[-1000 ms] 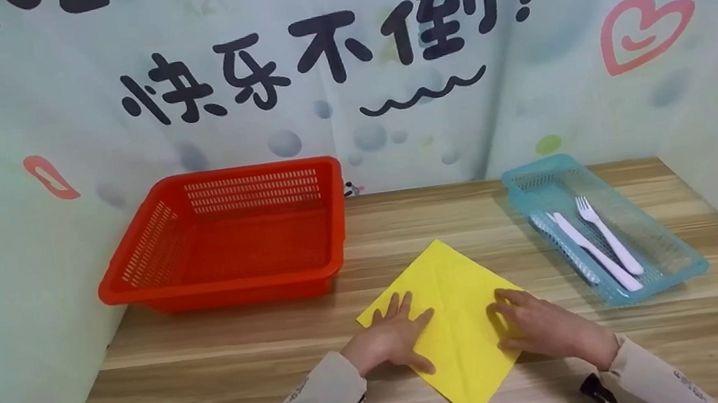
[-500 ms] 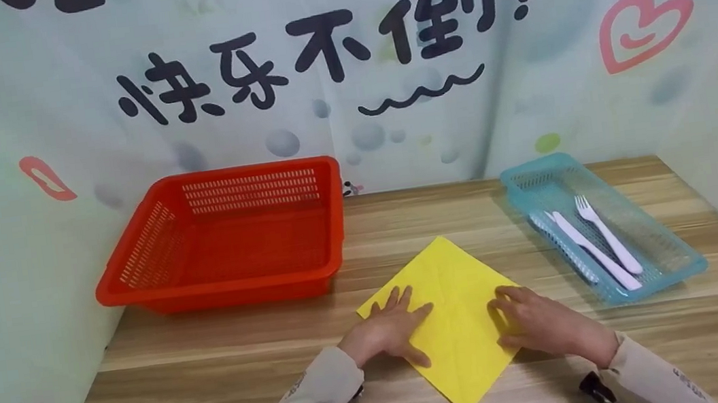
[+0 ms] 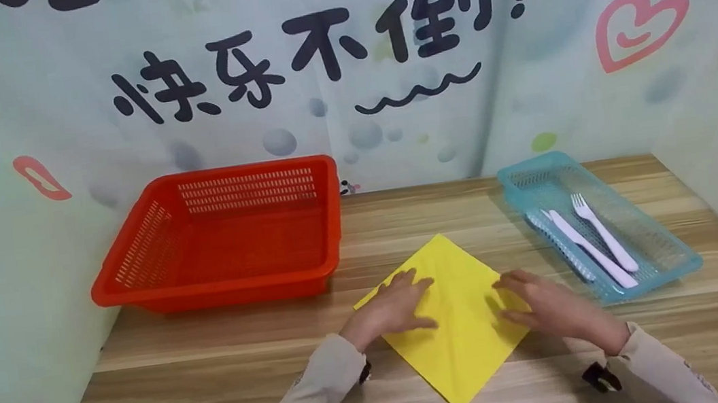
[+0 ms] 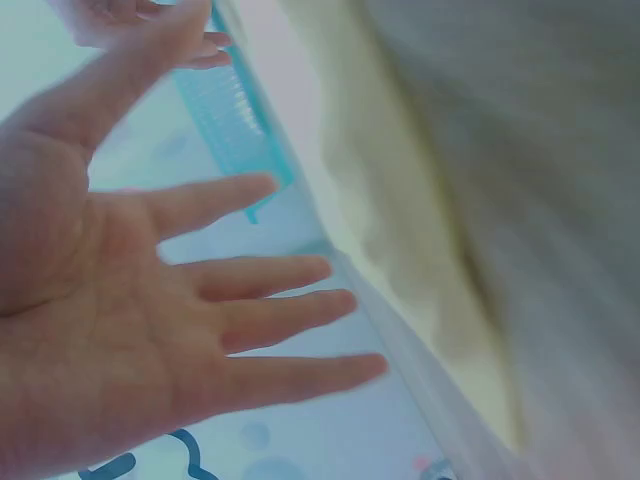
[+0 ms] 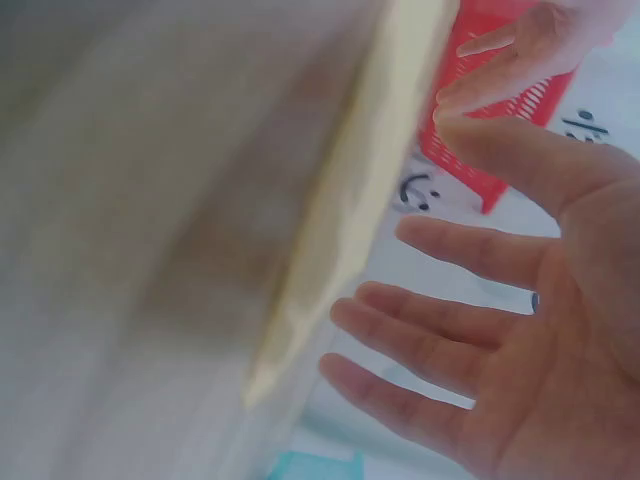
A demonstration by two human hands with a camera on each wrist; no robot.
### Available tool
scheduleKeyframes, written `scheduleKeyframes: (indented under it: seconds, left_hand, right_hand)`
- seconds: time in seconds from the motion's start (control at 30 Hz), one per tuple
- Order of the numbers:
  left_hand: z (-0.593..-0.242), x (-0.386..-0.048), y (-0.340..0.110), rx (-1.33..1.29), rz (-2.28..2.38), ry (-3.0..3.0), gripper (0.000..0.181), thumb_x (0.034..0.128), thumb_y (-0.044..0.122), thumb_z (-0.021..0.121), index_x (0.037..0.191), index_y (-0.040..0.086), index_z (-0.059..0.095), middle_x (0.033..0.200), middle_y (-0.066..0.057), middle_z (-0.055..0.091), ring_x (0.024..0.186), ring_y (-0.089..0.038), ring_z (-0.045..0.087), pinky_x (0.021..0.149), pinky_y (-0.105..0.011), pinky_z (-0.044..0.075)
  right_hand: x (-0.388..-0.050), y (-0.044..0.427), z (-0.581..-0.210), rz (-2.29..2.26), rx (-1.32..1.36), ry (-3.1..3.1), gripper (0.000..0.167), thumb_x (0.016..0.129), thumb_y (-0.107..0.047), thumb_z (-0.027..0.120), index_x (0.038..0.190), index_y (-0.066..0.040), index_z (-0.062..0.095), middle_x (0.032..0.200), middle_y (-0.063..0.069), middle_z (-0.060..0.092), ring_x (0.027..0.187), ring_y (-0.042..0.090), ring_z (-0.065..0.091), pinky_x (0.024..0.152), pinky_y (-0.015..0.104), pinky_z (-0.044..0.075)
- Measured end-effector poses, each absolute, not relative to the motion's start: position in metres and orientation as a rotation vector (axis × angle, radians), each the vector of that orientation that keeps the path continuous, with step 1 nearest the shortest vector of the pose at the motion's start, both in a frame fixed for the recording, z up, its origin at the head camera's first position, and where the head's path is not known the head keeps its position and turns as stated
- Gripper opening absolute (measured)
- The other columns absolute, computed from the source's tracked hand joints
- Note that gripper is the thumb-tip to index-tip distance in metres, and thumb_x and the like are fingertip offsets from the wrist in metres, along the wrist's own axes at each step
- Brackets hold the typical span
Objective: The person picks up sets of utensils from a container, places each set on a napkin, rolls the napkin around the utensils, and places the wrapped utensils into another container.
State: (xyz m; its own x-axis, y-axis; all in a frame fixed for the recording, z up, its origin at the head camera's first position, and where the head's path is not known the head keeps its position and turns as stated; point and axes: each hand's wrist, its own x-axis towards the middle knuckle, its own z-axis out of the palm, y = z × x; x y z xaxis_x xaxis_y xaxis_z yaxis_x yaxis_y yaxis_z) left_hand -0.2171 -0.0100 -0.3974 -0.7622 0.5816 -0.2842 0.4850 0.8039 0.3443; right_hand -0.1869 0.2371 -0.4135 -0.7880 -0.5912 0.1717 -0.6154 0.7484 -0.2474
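A yellow square sheet, napkin-like with a crease down its middle, lies flat on the table with one corner toward the person. Over its left part hovers my left hand, fingers spread. My right hand is above its right corner with fingers loosely bent. Both wrist views show the palms and fingertips of the left hand and right hand raised a little off the sheet, with nothing held. The sheet looks pale and blurred there.
A red plastic basket stands at the back left. On the right is a blue mesh tray holding a white plastic knife and fork. A printed cloth hangs behind the wood-grain table.
Both hands have risen off the yellow sheet, which they touched before. The left hand has shifted slightly away from the person; the right has drawn slightly outward. The sheet lies nearly where it was.
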Motion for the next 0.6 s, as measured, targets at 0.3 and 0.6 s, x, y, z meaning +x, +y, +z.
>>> scheduleKeyframes:
  seconds: [0.3,0.6]
  left_hand:
    - [-0.379,-0.239,0.034,1.064,0.802,2.676,0.05,0.0874,0.025,0.056,0.129,0.002,0.042,0.131,-0.01,0.044,0.121,-0.021,0.04,0.1,-0.028,0.032]
    - [-0.374,-0.266,0.083,0.973,1.1,2.603,0.042,0.0864,0.017,0.058,0.124,0.003,0.045,0.12,-0.012,0.053,0.108,-0.021,0.052,0.087,-0.022,0.042]
  right_hand:
    - [-0.21,0.264,-0.376,0.73,0.603,-2.812,0.024,0.084,-0.005,0.057,0.102,0.01,0.056,0.093,0.024,0.062,0.078,0.033,0.062,0.066,0.042,0.051]
    - [-0.24,0.294,-0.361,0.695,0.36,-2.922,0.024,0.087,0.0,0.042,0.097,0.017,0.056,0.093,0.032,0.058,0.079,0.038,0.057,0.069,0.048,0.047]
